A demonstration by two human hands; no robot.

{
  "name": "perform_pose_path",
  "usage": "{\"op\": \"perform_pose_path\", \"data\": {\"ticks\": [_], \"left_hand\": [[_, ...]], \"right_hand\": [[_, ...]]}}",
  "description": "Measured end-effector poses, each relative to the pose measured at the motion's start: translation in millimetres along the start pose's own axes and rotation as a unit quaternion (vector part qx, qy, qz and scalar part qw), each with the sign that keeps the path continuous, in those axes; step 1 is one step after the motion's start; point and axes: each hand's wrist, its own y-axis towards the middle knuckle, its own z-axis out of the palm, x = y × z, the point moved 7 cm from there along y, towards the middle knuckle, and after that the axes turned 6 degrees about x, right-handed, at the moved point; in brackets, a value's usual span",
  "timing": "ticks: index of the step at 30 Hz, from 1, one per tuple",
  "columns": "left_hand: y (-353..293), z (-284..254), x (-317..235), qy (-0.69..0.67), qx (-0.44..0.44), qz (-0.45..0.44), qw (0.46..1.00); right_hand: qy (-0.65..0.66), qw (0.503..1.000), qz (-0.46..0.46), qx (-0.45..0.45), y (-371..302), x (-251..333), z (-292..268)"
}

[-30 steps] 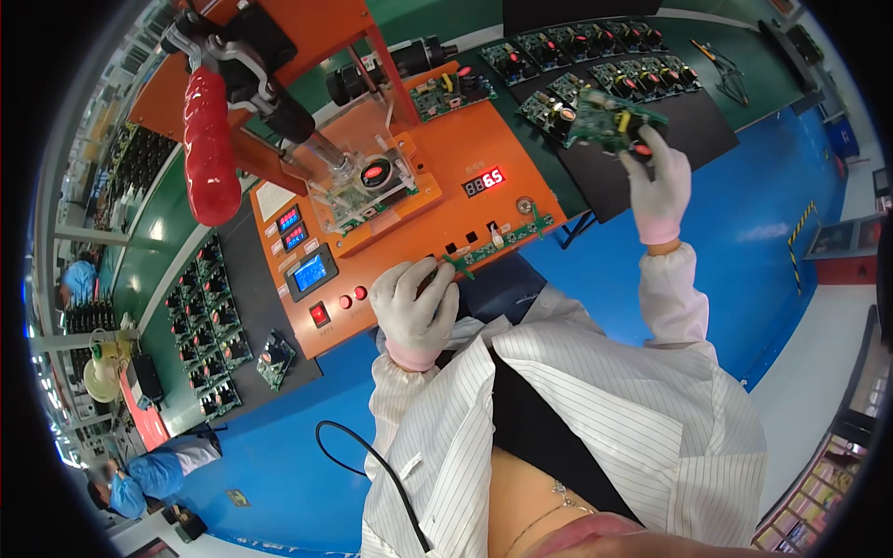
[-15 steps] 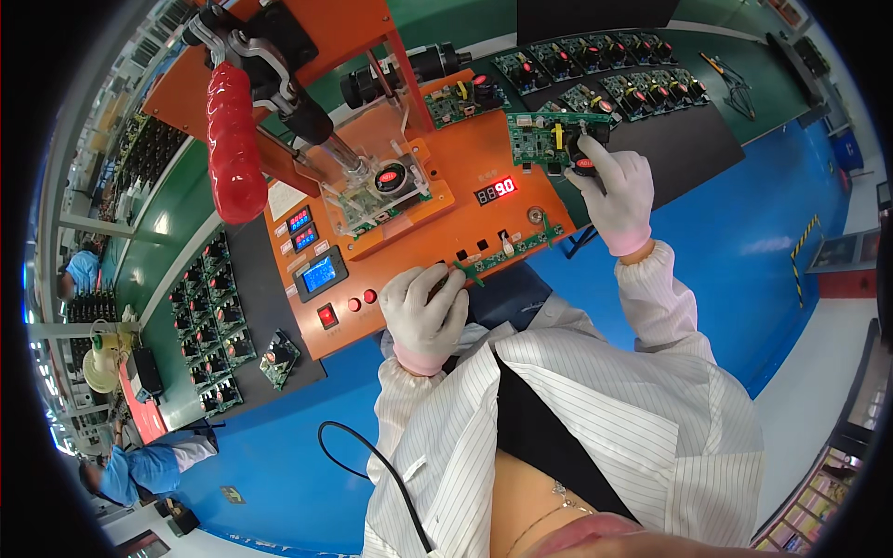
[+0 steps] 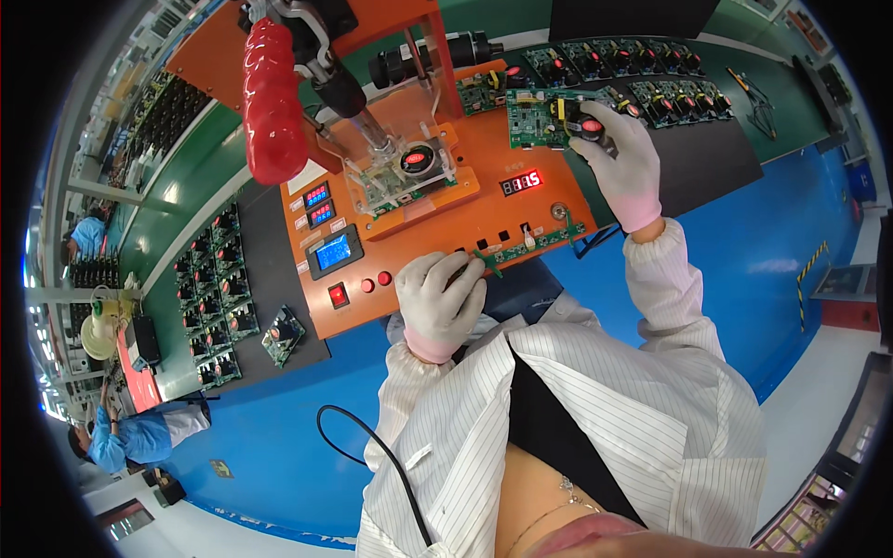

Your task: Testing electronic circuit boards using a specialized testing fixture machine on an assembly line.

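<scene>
1 green circuit board [image 3: 530,123] is in my gloved right hand [image 3: 627,169], thumb and fingers clamped on its right end at a black round part [image 3: 590,131]. From my fingers it reaches leftward, long axis roughly left to right. My right hand is clearly nearer; my left hand [image 3: 439,299] sits at the front edge of the orange machine [image 3: 484,216], fingers curled beside a narrow green strip [image 3: 549,240]. I cannot tell whether they close on anything. The fixture [image 3: 462,186], with another board [image 3: 400,179] under its clear plate, lies left of the held board and nearer me. Writing: red lit digits on a display [image 3: 523,182], a red printed label on the round part, and tiny white panel labels, too small to read.
</scene>
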Motion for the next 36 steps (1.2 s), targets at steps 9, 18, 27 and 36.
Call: {"op": "perform_pose_path", "data": {"ticks": [9, 18, 27, 36], "left_hand": [[-0.2, -0.4, -0.1, -0.005, 0.003, -0.003, 1.000], [11.0, -24.1, -1.8, -0.053, -0.029, -0.037, 0.998], [-128.4, -142.6, 113.5, 0.234, -0.296, -0.361, 0.853], [-203.6, -164.5, 166.4, 0.435, -0.202, -0.594, 0.646]], "right_hand": [[0.056, 0.986, 0.077, 0.138, 16.8, -8.6, 42.2], [0.166, 0.975, 0.084, 0.124, 15.0, -28.1, 62.2], [0.161, 0.972, 0.165, 0.050, -48.8, -48.4, 42.1], [0.204, 0.959, 0.187, 0.065, -59.1, -62.1, 57.9]]}}
